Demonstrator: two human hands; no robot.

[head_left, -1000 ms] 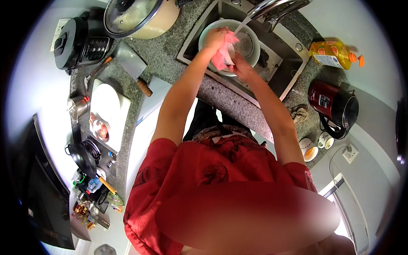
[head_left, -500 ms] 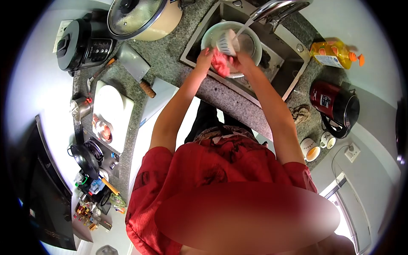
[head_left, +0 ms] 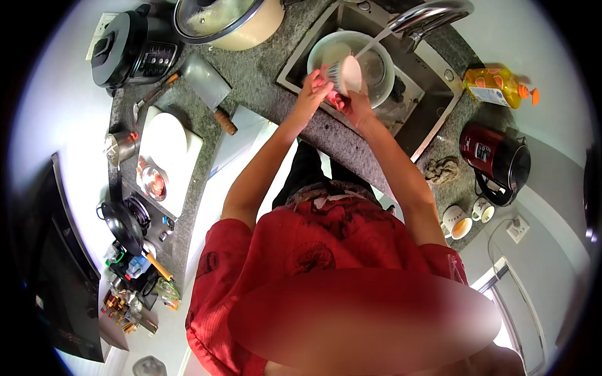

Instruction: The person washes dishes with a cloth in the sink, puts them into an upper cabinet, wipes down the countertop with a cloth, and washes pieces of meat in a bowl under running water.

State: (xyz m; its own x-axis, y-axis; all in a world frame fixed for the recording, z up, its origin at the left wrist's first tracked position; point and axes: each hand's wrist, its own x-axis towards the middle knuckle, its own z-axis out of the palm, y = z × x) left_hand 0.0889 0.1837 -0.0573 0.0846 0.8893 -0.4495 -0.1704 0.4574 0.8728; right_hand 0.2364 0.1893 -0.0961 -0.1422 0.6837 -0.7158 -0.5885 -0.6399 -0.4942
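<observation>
The likeliest mishap, I judge, is a dropped bowl (head_left: 344,75): the right hand (head_left: 359,108) grips it near the rim from about six o'clock, while the left hand (head_left: 310,95) pinches a pink cloth (head_left: 328,88) against its striped side from seven to eight o'clock, and wet glaze with cloth under the fingers would give poor hold. The bowl is tilted, its mouth toward two or three o'clock, above the seven o'clock part of a pale basin (head_left: 388,85) standing in the sink (head_left: 435,121); if it slipped, it could strike that basin or the round things inside it and chip. Splashing is another risk, because the water (head_left: 373,45) from the tap (head_left: 433,15) at one to two o'clock ends close to the rim; whether it lands inside I cannot tell. Half a second ago the bowl was nearer the basin's eleven o'clock side, with the cloth bunched below it in the left hand; now the bowl is closer to the person, the left fingers have come up to its side, and the cloth shows only in small patches between hands and bowl.
</observation>
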